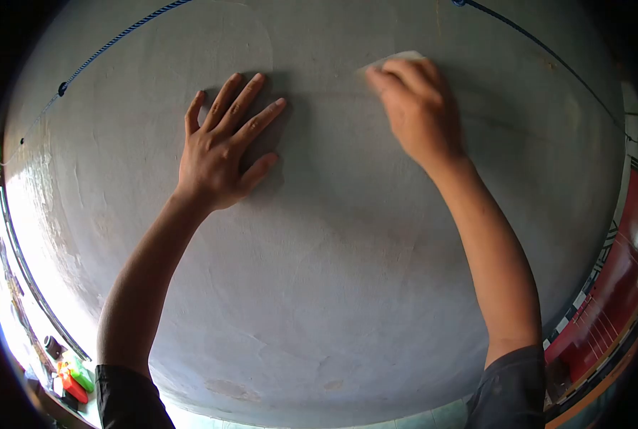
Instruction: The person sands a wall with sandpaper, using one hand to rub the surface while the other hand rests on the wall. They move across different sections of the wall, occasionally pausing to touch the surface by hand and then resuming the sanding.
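A grey plastered wall (319, 286) with patches and fine marks fills most of the view. My left hand (220, 154) lies against it with the fingers spread, holding nothing. Higher and to the right, my right hand (425, 111) is closed, slightly blurred, around a thin pale flat piece (409, 55). Only that piece's upper edge shows above the fingers and it seems to be against the wall; its exact kind is hidden.
A blue rope (129, 30) hangs across the upper left, and another dark blue rope (526, 34) crosses the upper right. Red and green items (74, 375) stand at the lower left near bright light. A dark red panel (609, 286) is at the right edge.
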Available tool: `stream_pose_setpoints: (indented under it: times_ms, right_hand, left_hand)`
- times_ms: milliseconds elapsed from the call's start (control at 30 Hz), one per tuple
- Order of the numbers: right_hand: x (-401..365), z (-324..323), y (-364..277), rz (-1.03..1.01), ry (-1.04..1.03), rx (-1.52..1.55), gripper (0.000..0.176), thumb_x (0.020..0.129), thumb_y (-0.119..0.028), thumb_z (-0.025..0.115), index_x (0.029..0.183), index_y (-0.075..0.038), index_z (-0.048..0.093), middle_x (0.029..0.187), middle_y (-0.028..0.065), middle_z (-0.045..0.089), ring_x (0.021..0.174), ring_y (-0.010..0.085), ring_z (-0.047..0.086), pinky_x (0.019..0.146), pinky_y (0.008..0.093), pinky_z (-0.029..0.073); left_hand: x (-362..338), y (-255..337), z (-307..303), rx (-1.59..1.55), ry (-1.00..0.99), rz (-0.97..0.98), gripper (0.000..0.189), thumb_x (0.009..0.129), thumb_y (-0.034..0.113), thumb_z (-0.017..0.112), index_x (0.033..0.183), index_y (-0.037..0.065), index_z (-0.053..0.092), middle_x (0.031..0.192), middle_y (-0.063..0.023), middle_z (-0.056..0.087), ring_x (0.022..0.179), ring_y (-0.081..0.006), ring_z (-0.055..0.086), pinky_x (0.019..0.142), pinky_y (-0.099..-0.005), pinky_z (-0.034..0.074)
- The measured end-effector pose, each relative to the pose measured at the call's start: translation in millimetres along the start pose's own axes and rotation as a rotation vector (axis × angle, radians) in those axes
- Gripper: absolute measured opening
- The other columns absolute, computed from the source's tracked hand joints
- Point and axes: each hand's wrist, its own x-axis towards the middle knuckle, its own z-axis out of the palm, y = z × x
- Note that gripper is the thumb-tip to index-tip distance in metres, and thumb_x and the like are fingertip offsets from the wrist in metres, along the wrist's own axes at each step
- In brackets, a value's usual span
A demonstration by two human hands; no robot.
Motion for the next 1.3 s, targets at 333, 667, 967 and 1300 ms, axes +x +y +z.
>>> stream_pose_setpoints:
  times_ms: [333,667,967,1300]
  right_hand:
    - [8,13,-26,-0.096,0.011,-0.018,0.011,0.086,-0.008,0.073,0.096,-0.01,0.077,0.096,-0.0013,0.07,0.1,0.0211,0.065,0.086,0.0371,0.056]
    - [1,-15,14,-0.006,0.01,-0.113,0.013,0.087,-0.006,0.071,0.097,-0.012,0.076,0.096,-0.0018,0.07,0.096,0.0209,0.064,0.088,0.036,0.054]
    - [-20,-52,34,0.142,-0.142,-0.149,0.001,0.09,-0.005,0.068,0.089,-0.004,0.068,0.085,0.0054,0.062,0.08,0.0226,0.064,0.071,0.0364,0.058]
    - [-61,-107,71,0.377,-0.278,-0.23,0.007,0.094,-0.006,0.063,0.089,-0.003,0.066,0.085,0.0105,0.064,0.079,0.0255,0.068,0.067,0.038,0.059]
  left_hand:
    - [-4,-6,1,0.036,-0.024,0.021,0.071,0.095,0.067,0.051,0.16,0.042,0.033,0.172,-0.0002,0.02,0.159,-0.0242,0.016,0.13,-0.0571,0.008]
    - [-1,-14,-11,0.117,-0.079,0.101,0.08,0.091,0.081,0.04,0.16,0.041,0.032,0.172,-0.0014,0.02,0.159,-0.0249,0.016,0.131,-0.0552,0.011]
    - [1,-10,-29,0.009,-0.11,0.073,0.085,0.086,0.06,0.072,0.16,0.042,0.031,0.173,0.0025,0.018,0.159,-0.0213,0.015,0.132,-0.0521,0.012]
    - [6,11,-65,0.036,-0.228,0.023,0.09,0.084,0.052,0.077,0.161,0.037,0.032,0.173,0.0002,0.018,0.16,-0.022,0.014,0.132,-0.0493,0.01]
